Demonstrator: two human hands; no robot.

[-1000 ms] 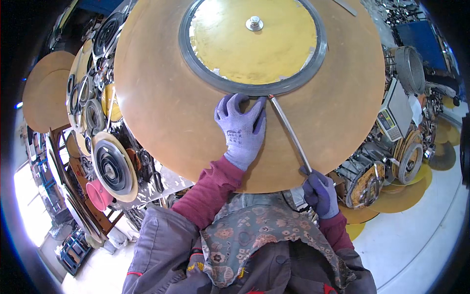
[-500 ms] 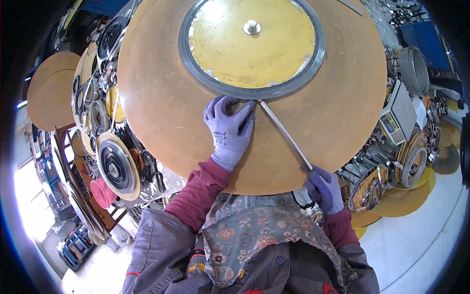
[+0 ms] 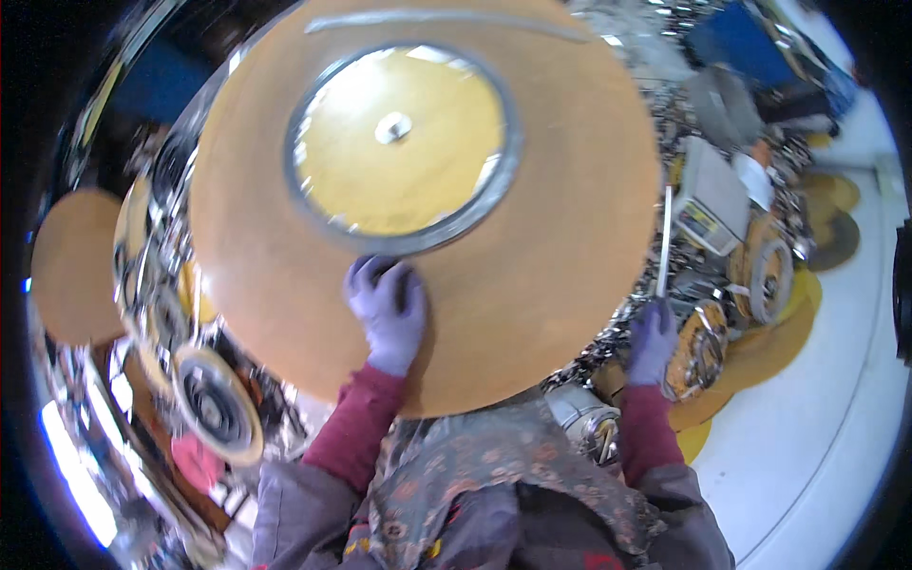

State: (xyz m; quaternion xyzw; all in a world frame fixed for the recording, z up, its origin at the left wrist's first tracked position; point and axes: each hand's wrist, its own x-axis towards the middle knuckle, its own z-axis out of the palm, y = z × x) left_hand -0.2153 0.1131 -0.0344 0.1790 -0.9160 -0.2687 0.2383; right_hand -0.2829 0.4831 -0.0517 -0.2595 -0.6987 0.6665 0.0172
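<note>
A large round tan board (image 3: 570, 171) fills the middle of the view. On it lies a yellow disc (image 3: 361, 176) with a white-looking hub (image 3: 392, 126), ringed by a grey band (image 3: 458, 233). My left hand (image 3: 388, 318), in a lilac glove, rests at the near edge of the band. Its fingers are bent and apart, with nothing seen between them; blur softens the fingertips. Off the board's right edge, my right hand (image 3: 653, 342), gloved alike, grips the lower end of a thin metal rod (image 3: 665, 247), which points away from me, nearly upright in the view.
A curved grey strip (image 3: 446, 16) lies across the board's far part. Scales (image 3: 708, 195) stand among metal scraps at the right, near a round piece with shiny metal parts (image 3: 698, 351). To the left are a black-ringed disc (image 3: 217, 404), a red container (image 3: 197, 461) and another tan disc (image 3: 81, 266).
The rod's tip has left the grey band, and my right hand has carried the rod off the board to the right. My left hand stays by the band. The whole view has shifted and blurred.
</note>
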